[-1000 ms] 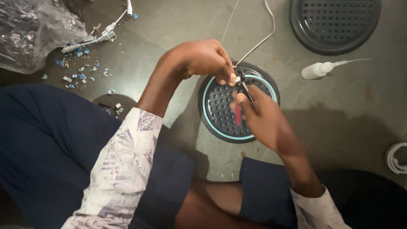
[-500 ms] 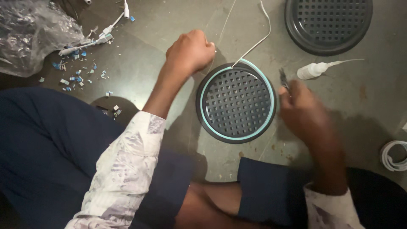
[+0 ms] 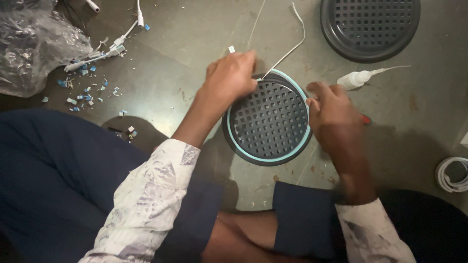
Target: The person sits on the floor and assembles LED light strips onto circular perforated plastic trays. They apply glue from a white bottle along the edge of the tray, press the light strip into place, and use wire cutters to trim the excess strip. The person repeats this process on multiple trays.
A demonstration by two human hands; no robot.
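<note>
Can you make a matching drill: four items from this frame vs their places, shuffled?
Items:
1. plastic bag
2. glue bottle
3. spare grille
4. cord coil

Places:
A. right edge
B. top right
C. top left
D. just beyond the right hand

Pairs: 1-C, 2-D, 3-B, 4-A

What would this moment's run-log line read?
left hand: pinching white wire at round grille rim | right hand: on grille's right edge, red-handled tool | glue bottle: beside
</note>
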